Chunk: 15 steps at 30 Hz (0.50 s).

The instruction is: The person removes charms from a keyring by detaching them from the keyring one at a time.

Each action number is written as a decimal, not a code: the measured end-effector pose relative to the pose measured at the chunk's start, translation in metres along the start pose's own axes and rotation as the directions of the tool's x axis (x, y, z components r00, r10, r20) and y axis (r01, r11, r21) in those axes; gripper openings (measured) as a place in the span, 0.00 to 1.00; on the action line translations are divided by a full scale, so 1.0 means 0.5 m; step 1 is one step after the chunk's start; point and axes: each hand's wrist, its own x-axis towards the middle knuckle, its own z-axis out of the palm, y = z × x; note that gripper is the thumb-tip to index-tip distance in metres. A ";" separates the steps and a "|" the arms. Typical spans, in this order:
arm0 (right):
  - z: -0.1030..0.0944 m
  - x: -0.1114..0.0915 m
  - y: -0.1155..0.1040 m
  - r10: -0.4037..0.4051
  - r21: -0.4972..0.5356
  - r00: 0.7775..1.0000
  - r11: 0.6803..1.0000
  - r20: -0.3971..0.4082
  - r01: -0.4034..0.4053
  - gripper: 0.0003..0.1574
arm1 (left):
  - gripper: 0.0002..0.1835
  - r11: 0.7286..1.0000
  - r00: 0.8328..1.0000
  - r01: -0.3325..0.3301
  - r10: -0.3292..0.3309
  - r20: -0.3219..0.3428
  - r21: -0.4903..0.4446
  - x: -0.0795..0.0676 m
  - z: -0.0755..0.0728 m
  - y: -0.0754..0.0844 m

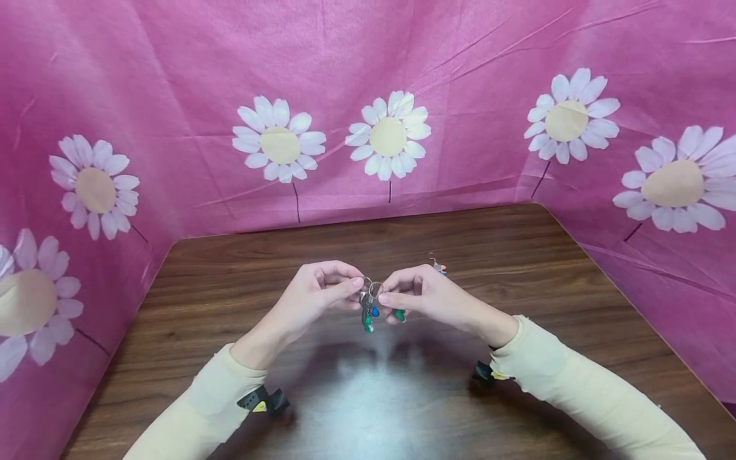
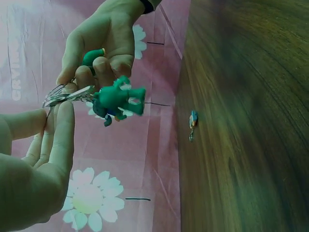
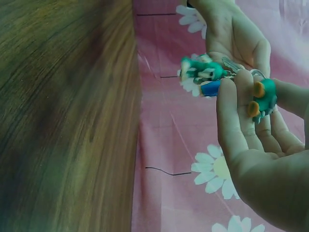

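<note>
Together, left grip [image 1: 315, 292] and right grip [image 1: 427, 296] pinch silvery rings [image 1: 370, 291] bearing green figurines [image 2: 115, 99] (blurry, perhaps rubber).

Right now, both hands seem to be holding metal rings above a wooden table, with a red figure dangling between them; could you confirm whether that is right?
Only the colour is wrong: the dangling figure is green, not red, as the left wrist view shows. The left hand and right hand do hold metal rings above the wooden table.

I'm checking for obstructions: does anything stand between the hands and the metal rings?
Nothing visible does: the left hand and right hand both pinch the metal rings. A small trinket lies beyond the right hand on the table.
</note>
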 end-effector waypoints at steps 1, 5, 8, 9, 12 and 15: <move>-0.001 0.000 0.000 0.008 0.019 1.000 1.000 -0.009 -0.008 0.11 | 0.13 1.000 1.000 0.013 -0.013 0.008 0.002 0.000 -0.002 -0.001; -0.003 0.000 0.000 0.022 0.066 0.999 0.998 -0.047 -0.019 0.12 | 0.16 0.998 0.996 0.056 -0.058 0.067 0.042 0.002 -0.009 -0.007; -0.003 0.000 -0.001 0.020 0.072 0.998 0.997 -0.066 -0.016 0.12 | 0.16 0.993 0.991 0.073 -0.083 0.108 0.094 0.004 -0.011 -0.012; -0.003 0.000 0.000 0.018 0.074 0.998 0.997 -0.068 -0.013 0.12 | 0.15 0.991 0.989 0.076 -0.088 0.116 0.107 0.004 -0.011 -0.013; -0.002 0.002 0.002 0.012 0.087 0.998 0.996 -0.062 -0.006 0.12 | 0.12 0.989 0.988 0.080 -0.096 0.123 0.128 0.006 -0.009 -0.017; -0.001 0.003 0.004 0.001 0.082 0.998 0.997 -0.063 0.004 0.11 | 0.11 0.988 0.989 0.076 -0.092 0.118 0.136 0.008 -0.007 -0.018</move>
